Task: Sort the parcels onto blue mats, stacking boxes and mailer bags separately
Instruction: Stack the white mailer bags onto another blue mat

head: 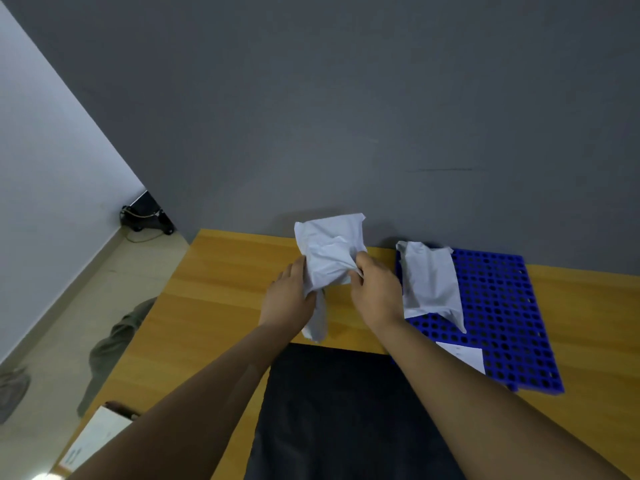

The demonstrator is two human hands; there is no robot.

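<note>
A crumpled grey-white mailer bag is held up above the wooden table, near the wall. My left hand grips its lower left side and my right hand grips its right edge. A tail of the bag hangs down to the table between my wrists. To the right, a second grey mailer bag lies on a blue perforated mat. A white label lies on the mat's near edge, partly behind my right forearm.
A black sheet or bag covers the table in front of me. A white box sits at the table's near left corner. The wooden table meets a grey wall. On the floor at left stand a small black device and some cloth.
</note>
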